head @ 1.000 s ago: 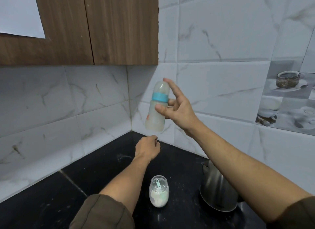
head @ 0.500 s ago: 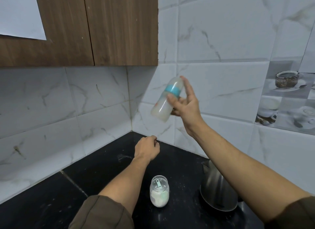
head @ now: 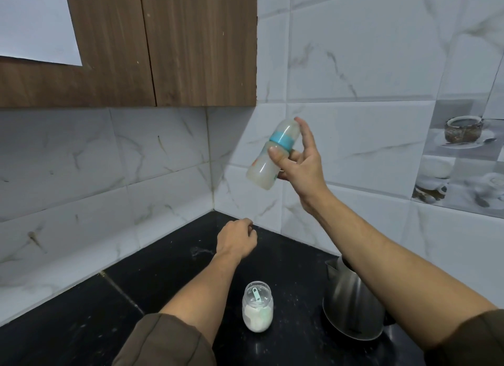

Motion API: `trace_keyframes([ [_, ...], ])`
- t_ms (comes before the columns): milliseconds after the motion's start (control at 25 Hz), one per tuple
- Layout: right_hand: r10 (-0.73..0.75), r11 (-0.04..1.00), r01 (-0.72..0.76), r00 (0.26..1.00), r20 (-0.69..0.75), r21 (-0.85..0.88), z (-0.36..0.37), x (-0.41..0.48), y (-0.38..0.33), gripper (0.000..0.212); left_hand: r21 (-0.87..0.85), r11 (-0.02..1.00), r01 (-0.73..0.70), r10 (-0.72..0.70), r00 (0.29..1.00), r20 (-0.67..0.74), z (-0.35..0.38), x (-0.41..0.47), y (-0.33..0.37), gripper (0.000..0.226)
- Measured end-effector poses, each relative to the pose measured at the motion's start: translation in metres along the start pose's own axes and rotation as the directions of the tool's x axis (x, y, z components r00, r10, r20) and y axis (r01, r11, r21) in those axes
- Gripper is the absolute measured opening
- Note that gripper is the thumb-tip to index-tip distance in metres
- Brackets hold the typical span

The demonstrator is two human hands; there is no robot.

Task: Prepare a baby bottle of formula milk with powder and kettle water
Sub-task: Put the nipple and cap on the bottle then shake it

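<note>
My right hand (head: pixel 298 162) holds a baby bottle (head: pixel 268 158) raised in front of the tiled wall, thumb on its body and forefinger stretched up along the cap. The bottle has a blue ring, a clear cap and milky liquid inside, and it leans to the right. My left hand (head: pixel 236 241) hovers low over the black counter (head: pixel 81 311), fingers loosely curled and holding nothing. A small glass jar (head: pixel 257 307) of white powder with a pale scoop inside stands open on the counter. A steel kettle (head: pixel 351 305) sits to its right, partly behind my right forearm.
A wooden wall cabinet (head: pixel 163 44) hangs above the corner at the upper left. White marble-look tiles cover both walls. A decorative tile (head: pixel 461 150) with cups is at the right.
The bottle went from nearly upright to tilted right and shifted a little up and right in my right hand. My left hand stayed put.
</note>
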State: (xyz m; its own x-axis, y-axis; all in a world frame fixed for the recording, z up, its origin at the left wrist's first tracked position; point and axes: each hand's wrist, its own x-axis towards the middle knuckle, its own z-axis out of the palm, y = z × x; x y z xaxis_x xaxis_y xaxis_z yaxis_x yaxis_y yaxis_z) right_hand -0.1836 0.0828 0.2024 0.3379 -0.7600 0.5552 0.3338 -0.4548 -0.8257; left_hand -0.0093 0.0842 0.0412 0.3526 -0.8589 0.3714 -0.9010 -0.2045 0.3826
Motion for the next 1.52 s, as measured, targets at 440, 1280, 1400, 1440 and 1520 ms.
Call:
trace_keyframes([
  [440, -0.120, 0.794, 0.171, 0.985, 0.126, -0.583, -0.014, -0.006, 0.020, 0.087, 0.013, 1.000, -0.004, 0.004, 1.000, 0.001, 0.001, -0.001, 0.000, 0.032],
  [1280, 0.133, 0.949, -0.098, 0.986, -0.101, 0.300, 0.005, -0.004, -0.003, 0.083, 0.014, 1.000, -0.004, 0.004, 1.000, -0.003, -0.005, -0.002, -0.001, 0.033],
  [1400, 0.132, 0.979, -0.153, 0.979, 0.156, 0.132, 0.011, -0.016, 0.000, 0.087, 0.005, 1.000, -0.004, 0.004, 1.000, -0.009, -0.004, -0.003, -0.001, 0.033],
  [1440, 0.126, 0.986, -0.145, 0.972, 0.196, 0.085, 0.013, -0.018, 0.001, 0.087, 0.007, 1.000, -0.008, 0.008, 1.000, -0.009, -0.004, -0.004, 0.000, 0.033],
  [1520, 0.142, 0.966, -0.156, 0.987, 0.079, 0.204, 0.013, -0.012, 0.003, 0.083, 0.007, 1.000, -0.006, 0.006, 1.000, 0.005, -0.003, -0.004, -0.001, 0.034],
])
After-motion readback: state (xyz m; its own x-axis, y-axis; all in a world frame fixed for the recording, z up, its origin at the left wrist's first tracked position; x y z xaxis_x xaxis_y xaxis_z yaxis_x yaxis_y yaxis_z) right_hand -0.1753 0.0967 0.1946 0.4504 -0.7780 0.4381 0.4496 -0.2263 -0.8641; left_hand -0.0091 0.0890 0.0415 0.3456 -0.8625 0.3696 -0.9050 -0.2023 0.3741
